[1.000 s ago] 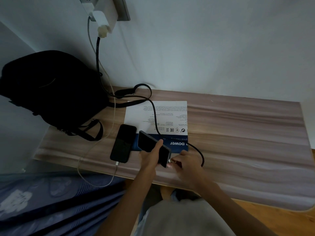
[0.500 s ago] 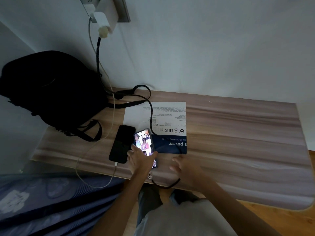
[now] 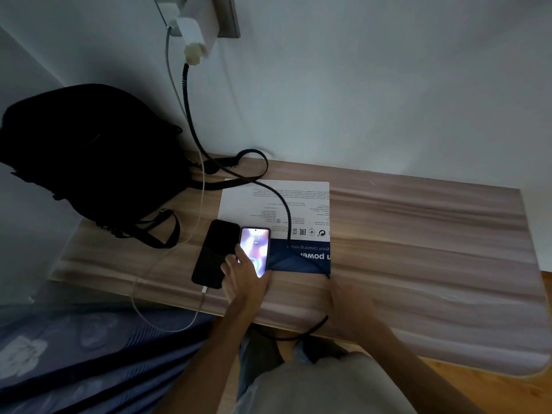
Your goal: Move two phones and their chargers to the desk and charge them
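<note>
Black backpack at far left of the counter, against the wall. White cable runs down from a white charger in the wall socket, loops off the counter's front edge and plugs into the dark phone, which lies flat with its screen off. Just beside it on the right, edges touching or nearly so, the lit phone lies flat, partly on a printed sheet. Left hand rests on the lit phone's lower end, fingers spread loosely, not clamped round it. Black cable comes from the second charger, crosses the sheet and reaches the right hand, which rests on the counter with fingertips at the cable; cannot tell if it's pinched. Cable loops below the counter edge.
</note>
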Action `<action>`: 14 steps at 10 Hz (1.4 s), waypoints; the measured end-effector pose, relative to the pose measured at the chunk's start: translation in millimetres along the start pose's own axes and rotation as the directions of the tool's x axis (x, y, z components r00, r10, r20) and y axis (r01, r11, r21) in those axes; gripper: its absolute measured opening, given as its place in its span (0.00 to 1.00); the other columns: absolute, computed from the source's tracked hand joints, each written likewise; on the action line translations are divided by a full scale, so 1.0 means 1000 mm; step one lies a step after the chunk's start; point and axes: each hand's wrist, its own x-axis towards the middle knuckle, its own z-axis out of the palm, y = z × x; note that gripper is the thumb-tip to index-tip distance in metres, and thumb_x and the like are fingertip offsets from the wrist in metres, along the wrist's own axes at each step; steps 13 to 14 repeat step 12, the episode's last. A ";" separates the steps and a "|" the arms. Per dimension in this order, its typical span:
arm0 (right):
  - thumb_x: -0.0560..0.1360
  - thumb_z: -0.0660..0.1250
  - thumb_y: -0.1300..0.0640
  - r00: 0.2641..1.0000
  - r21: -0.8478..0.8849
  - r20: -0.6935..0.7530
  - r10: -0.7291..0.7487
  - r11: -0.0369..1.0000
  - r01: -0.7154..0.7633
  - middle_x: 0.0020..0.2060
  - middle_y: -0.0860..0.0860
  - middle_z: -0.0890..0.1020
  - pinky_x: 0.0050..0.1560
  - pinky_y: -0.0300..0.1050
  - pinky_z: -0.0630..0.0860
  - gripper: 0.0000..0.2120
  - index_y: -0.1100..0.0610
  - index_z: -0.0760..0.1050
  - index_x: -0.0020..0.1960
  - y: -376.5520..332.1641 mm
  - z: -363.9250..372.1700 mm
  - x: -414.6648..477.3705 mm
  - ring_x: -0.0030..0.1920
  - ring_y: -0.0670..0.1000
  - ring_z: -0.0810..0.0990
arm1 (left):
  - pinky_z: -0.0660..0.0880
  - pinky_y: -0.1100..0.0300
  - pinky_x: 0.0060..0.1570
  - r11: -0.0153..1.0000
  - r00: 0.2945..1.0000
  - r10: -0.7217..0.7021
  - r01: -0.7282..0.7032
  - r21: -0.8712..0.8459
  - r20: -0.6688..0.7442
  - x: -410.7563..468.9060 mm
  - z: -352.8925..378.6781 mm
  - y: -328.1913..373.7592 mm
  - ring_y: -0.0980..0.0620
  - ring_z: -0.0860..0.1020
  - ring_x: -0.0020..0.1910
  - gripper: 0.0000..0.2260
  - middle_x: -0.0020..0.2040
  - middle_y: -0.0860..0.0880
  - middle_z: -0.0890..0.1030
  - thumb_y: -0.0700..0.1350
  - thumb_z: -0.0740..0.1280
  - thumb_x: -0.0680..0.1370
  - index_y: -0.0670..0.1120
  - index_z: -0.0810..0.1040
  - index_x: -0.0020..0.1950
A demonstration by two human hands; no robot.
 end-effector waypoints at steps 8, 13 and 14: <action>0.82 0.61 0.54 0.965 0.621 -0.175 -0.193 0.740 0.260 0.49 0.48 0.82 0.44 0.27 0.70 0.09 0.56 0.78 0.57 -0.046 -0.030 -0.008 0.45 0.41 0.78 | 0.72 0.48 0.64 0.804 0.989 -0.054 -0.041 -0.594 -0.140 -0.037 -0.020 -0.029 0.40 0.75 0.65 0.20 0.68 0.38 0.75 0.44 0.67 0.81 0.39 0.71 0.71; 0.81 0.64 0.54 0.897 0.814 -0.442 0.025 0.432 0.389 0.52 0.46 0.84 0.49 0.26 0.72 0.11 0.54 0.78 0.61 -0.091 -0.079 -0.088 0.53 0.43 0.81 | 0.74 0.59 0.57 0.522 0.976 0.009 -0.188 -0.832 -0.216 -0.090 -0.087 -0.042 0.53 0.78 0.59 0.15 0.57 0.54 0.80 0.48 0.62 0.83 0.49 0.75 0.70; 0.81 0.64 0.54 0.897 0.814 -0.442 0.025 0.432 0.389 0.52 0.46 0.84 0.49 0.26 0.72 0.11 0.54 0.78 0.61 -0.091 -0.079 -0.088 0.53 0.43 0.81 | 0.74 0.59 0.57 0.522 0.976 0.009 -0.188 -0.832 -0.216 -0.090 -0.087 -0.042 0.53 0.78 0.59 0.15 0.57 0.54 0.80 0.48 0.62 0.83 0.49 0.75 0.70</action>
